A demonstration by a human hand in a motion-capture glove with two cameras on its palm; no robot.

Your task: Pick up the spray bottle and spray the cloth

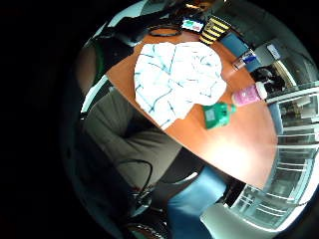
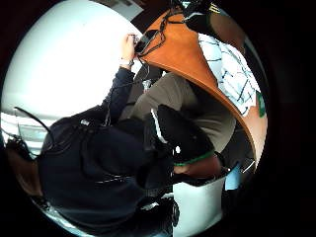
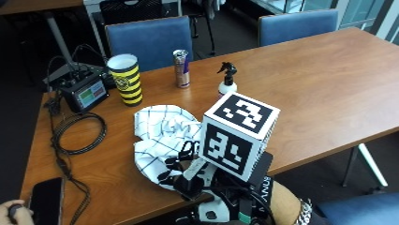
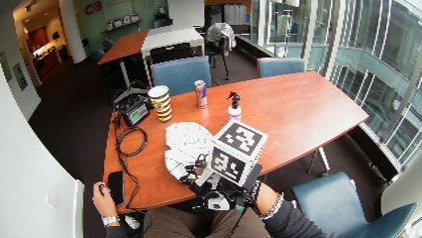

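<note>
A small spray bottle (image 3: pixel 227 80) with a black trigger head stands upright near the middle of the wooden table (image 3: pixel 324 79). It shows from above as a pinkish bottle (image 1: pixel 249 94). A crumpled white cloth (image 3: pixel 163 138) with a dark grid lies towards the table's front edge and is also in the little finger side palm view (image 1: pixel 174 79). My gloved right hand (image 3: pixel 187 171) hovers at the cloth's near edge, well short of the bottle. Its fingers are relaxed and hold nothing. Much of the hand is hidden.
Behind the cloth stand a yellow-and-black striped cup (image 3: pixel 126 78), a drinks can (image 3: pixel 181 68) and a small screen device (image 3: pixel 87 93) with coiled cables (image 3: pixel 78 133). A green item (image 1: pixel 218 115) lies beside the cloth. The bare left hand (image 3: pixel 11 212) rests by a phone (image 3: pixel 43 199). Blue chairs (image 3: pixel 152 40) line the far side.
</note>
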